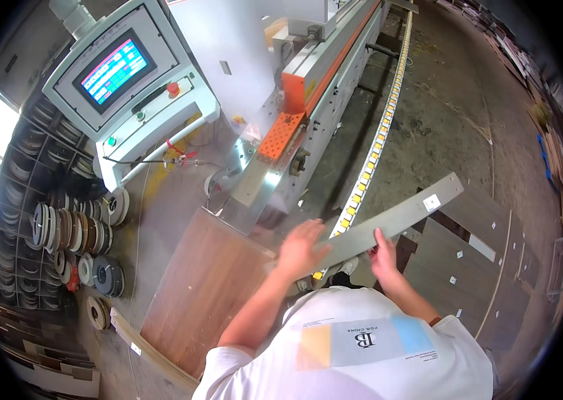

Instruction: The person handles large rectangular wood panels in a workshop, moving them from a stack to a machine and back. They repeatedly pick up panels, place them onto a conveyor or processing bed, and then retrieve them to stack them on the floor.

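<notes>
A long narrow grey board (391,223) slants up to the right in front of me, with a small white label near its far end. My right hand (383,257) is closed on its lower edge, thumb on the face. My left hand (303,250) is at the board's near left end, its fingers stretched out and a little blurred. The thumb overlaps the board's end; whether it presses on it I cannot tell. A brown wood-look panel (205,280) lies just left of my left hand.
Ahead stands a machine with an orange perforated guard (281,135) and a control panel (118,67). A roller track with yellow rollers (367,175) runs away from me. Edge-band rolls (71,227) sit at left; labelled boards (461,267) are stacked at right.
</notes>
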Motion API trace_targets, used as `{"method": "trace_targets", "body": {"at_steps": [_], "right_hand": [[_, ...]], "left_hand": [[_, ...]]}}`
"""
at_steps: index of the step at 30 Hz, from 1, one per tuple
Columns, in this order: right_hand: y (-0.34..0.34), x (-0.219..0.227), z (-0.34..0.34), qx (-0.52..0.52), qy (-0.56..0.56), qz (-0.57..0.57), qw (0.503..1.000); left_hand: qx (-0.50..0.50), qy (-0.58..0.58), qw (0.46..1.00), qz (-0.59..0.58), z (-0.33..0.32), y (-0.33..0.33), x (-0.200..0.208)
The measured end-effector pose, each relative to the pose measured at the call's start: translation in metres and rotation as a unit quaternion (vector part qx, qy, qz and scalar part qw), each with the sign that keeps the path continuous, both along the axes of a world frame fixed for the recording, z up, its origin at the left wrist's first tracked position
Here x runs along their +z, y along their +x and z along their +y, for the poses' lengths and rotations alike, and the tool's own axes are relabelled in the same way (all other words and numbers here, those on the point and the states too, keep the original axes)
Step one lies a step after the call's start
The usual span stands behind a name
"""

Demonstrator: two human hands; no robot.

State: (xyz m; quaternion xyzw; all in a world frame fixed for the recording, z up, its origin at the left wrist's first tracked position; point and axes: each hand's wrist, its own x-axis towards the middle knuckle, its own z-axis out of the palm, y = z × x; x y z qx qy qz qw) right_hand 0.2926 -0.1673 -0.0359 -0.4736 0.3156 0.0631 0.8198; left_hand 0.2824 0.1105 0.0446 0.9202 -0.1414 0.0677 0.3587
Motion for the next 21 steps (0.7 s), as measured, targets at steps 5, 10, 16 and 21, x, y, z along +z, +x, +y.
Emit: {"method": "trace_targets", "body": {"at_steps": [5, 10, 16, 21], "right_hand": [[-0.005, -0.009, 0.038, 0.175, 0.011, -0.004, 0.985], [-0.01, -0.015, 0.047, 0.336, -0.012, -0.006, 0.942], [-0.002, -0.016, 0.034, 0.4, -0.101, -0.025, 0.911], [-0.011, -0.058, -0.026, 0.362, -0.196, -0.025, 0.911]], "left_hand": [[-0.001, 0.095, 0.995, -0.021, -0.035, -0.017, -0.016], [0.046, -0.018, 0.999, -0.01, -0.008, -0.03, -0.059], [0.131, 0.008, 0.991, -0.023, 0.038, -0.058, -0.066], [0.235, 0.046, 0.97, -0.039, 0.087, -0.066, -0.078]]}}
